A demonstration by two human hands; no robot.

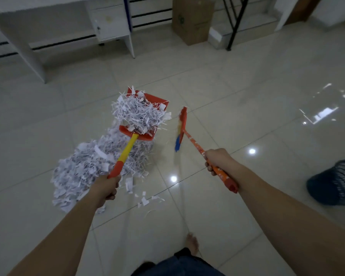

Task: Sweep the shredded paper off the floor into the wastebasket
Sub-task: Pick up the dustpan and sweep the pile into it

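The heaped dustpan [147, 116] is gripped level by the left hand [106, 188] so nothing is spilled, while the broom [189, 136] is held aside in the right hand's [217, 160] curled fingers.

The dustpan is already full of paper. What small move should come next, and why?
Probably carry the dustpan level to the right, toward the wastebasket. The left hand holds its handle, shredded paper is heaped over its rim, and more of it lies on the floor; tilting would likely spill strips.

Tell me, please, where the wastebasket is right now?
The dark mesh wastebasket sits on the floor at the head view's right edge, just right of the right hand holding the broom.
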